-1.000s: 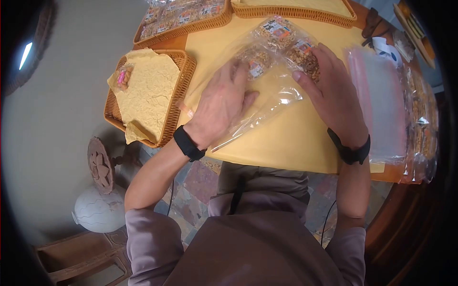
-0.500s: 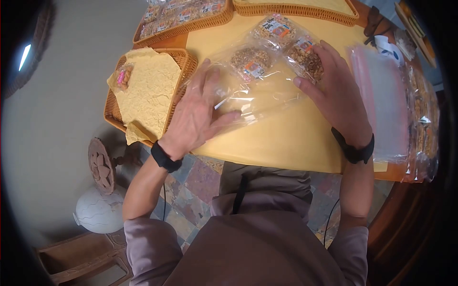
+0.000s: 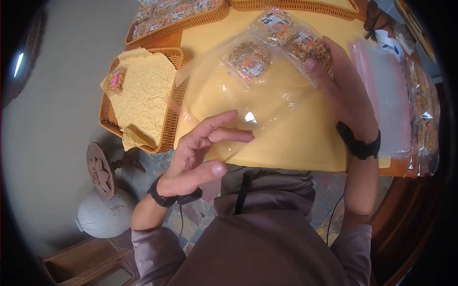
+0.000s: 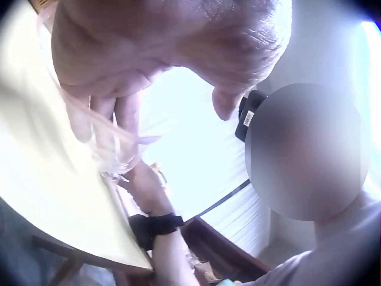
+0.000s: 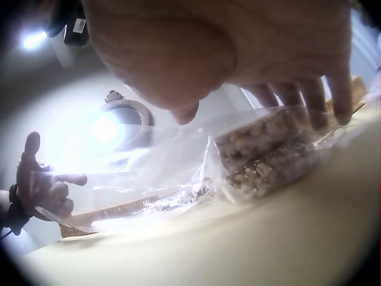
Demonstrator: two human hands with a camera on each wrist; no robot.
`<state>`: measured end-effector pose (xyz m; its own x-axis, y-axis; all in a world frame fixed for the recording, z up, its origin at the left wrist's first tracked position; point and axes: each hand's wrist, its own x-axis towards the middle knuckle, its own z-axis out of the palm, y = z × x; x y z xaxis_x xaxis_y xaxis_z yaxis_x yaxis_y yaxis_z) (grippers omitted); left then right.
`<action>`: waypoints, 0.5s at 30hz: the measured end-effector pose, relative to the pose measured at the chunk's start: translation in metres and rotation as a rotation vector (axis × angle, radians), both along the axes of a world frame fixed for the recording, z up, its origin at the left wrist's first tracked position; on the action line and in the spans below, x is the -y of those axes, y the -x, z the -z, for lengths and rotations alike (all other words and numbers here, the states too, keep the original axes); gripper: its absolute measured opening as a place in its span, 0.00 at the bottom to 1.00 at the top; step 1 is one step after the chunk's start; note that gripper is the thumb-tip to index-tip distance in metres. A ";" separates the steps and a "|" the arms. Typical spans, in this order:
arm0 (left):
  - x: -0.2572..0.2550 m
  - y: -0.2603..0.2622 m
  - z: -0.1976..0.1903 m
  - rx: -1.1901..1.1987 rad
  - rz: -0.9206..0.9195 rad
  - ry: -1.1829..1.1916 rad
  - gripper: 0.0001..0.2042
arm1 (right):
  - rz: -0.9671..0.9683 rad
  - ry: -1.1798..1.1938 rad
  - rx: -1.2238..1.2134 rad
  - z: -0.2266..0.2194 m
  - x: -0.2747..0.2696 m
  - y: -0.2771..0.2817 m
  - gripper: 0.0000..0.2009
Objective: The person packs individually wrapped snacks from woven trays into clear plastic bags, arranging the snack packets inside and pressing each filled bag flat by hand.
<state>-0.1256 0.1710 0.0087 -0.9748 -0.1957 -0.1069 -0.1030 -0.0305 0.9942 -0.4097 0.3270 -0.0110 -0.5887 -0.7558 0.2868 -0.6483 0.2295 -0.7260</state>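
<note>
A large clear plastic bag (image 3: 229, 102) lies on the yellow cloth, with three labelled packets of nut clusters at its far end: one on the left (image 3: 248, 59), one at the back (image 3: 275, 26) and one on the right (image 3: 309, 50). My right hand (image 3: 346, 95) rests along the right packet, its fingers straight over the far side and the thumb near its close edge. Near the bag's front edge is my left hand (image 3: 202, 148), thumb and fingers spread. In the left wrist view, clear film overlaps that hand's fingers (image 4: 104, 122).
A wicker basket (image 3: 174, 112) lined with crumpled paper holds a small pink-labelled packet (image 3: 116, 80). Behind stand a basket of packets (image 3: 202, 15) and another basket (image 3: 296, 8). Flat plastic bags (image 3: 381, 100) and filled bags (image 3: 424, 119) lie at the right.
My left hand has moved off the bag's left part toward the table's front edge and turned over, fingers spread. The right hand stays by the right packet.
</note>
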 end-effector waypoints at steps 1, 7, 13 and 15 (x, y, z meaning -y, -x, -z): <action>-0.001 0.000 0.002 -0.050 0.017 -0.070 0.36 | 0.009 0.028 -0.031 0.002 0.000 0.000 0.29; -0.025 0.000 -0.010 0.065 -0.001 0.530 0.19 | -0.012 -0.003 0.022 -0.002 0.000 0.001 0.29; -0.003 -0.007 -0.066 -0.102 0.181 0.887 0.15 | 0.055 -0.024 0.016 0.011 -0.002 0.004 0.30; 0.018 -0.016 -0.079 -0.215 -0.037 0.756 0.10 | 0.058 -0.014 0.020 0.010 -0.003 0.002 0.30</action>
